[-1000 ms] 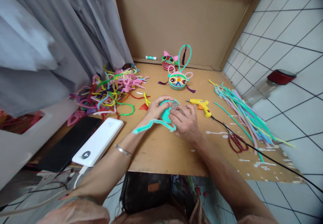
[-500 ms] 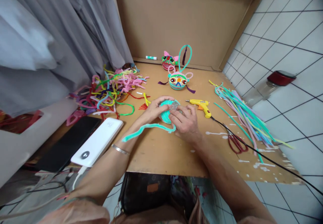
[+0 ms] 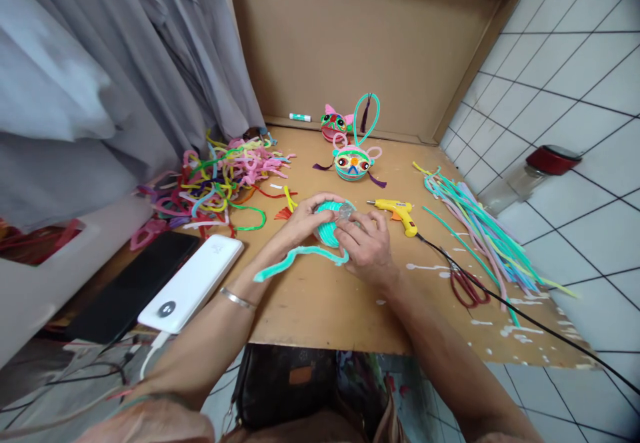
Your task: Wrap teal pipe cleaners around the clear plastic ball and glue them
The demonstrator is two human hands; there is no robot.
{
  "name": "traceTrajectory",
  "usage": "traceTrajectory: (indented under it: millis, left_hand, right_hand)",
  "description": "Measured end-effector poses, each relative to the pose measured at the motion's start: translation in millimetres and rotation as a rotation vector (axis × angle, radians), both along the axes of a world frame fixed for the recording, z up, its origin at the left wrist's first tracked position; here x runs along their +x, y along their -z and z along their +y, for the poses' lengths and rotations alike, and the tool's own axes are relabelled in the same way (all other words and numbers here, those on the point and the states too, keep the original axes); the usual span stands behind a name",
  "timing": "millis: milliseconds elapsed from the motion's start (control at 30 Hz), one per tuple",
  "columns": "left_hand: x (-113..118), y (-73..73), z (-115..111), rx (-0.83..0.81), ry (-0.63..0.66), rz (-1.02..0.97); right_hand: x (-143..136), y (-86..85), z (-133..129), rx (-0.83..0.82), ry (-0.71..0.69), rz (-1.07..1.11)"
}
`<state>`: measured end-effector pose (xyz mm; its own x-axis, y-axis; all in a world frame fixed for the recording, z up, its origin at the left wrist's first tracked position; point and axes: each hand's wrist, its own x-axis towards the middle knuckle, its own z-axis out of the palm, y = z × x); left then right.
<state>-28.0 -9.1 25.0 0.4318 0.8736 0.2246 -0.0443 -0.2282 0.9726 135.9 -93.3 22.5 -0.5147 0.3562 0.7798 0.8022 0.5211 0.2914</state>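
Between my hands, low over the tabletop, is a round form wrapped in turquoise pipe cleaner (image 3: 327, 232), with a bare clear plastic part (image 3: 345, 210) at its upper right. My left hand (image 3: 306, 222) grips it from the left, the thumb across the top. On the right side, my right hand (image 3: 366, 238) is closed with its fingertips pressed on the wrapping and the clear part. A loose turquoise pipe cleaner end (image 3: 295, 254) runs from under my right fingers leftward over my left wrist. What lies beneath the right fingers is hidden.
A yellow glue gun (image 3: 397, 213) with a black cord lies right of my hands, near red-handled scissors (image 3: 467, 286). Pipe cleaners lie in a bundle (image 3: 480, 230) and a tangled pile (image 3: 220, 176). Behind stand two decorated heads (image 3: 353, 171). A white power bank (image 3: 193, 283) lies left.
The loose pipe cleaner end has shifted slightly right along my left forearm. Both hands keep their hold in nearly the same place. The camera view has tilted slightly.
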Motion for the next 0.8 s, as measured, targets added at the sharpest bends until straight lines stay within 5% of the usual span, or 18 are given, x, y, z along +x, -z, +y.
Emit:
traceTrajectory:
  millis: [267, 800]
  left_hand:
    - [10, 4.4, -2, -0.076, -0.115, -0.133]
    - [11, 2.9, -5, -0.089, -0.102, -0.132]
  right_hand:
    - [-3, -1.0, -1, 0.017, -0.003, 0.001]
    - [-4, 2.0, -1, 0.005, 0.007, 0.007]
